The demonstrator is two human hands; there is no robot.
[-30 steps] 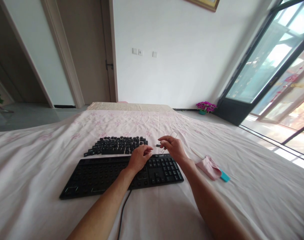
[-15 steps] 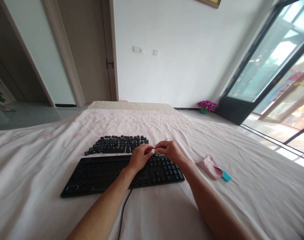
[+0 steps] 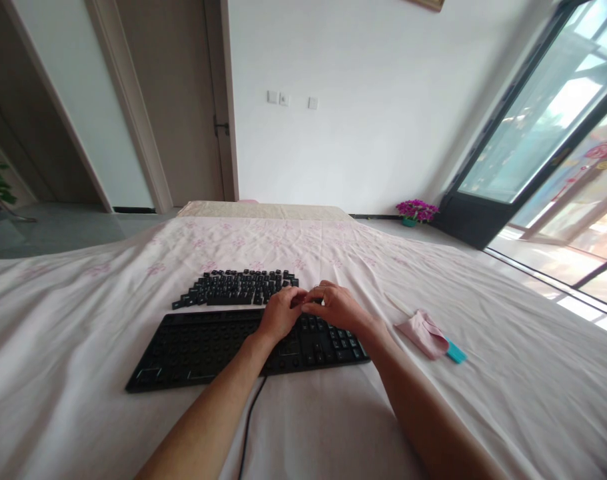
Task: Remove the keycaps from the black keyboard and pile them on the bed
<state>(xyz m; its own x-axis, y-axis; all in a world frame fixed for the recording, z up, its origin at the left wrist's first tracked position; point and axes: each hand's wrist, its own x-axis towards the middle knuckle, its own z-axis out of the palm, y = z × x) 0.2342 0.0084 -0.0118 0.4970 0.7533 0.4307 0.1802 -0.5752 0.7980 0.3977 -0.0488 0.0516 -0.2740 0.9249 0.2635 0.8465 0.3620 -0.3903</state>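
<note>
A black keyboard (image 3: 203,347) lies on the pale cloth; its left and middle parts are stripped of keycaps, while the number-pad side has keycaps on. My left hand (image 3: 283,310) is over the keyboard's upper edge, thumb and fingers pinched together. My right hand (image 3: 336,308) meets it fingertip to fingertip, curled around a thin wire tool (image 3: 324,287) that looks like a keycap puller. Whatever is between the fingertips is hidden. Behind the keyboard, loose black keycaps (image 3: 233,290) sit in rows.
A pink cloth pouch (image 3: 424,335) with a turquoise brush-like piece (image 3: 456,351) poking out lies to the right. The keyboard cable (image 3: 250,420) runs toward me. The flowered bedcloth (image 3: 483,373) is wrinkled. Purple flowers (image 3: 417,211) stand by the wall.
My hands have drawn closer together, and the fingertips now touch. The shiny bit seen under the right fingers is now hidden. The view has shifted slightly.
</note>
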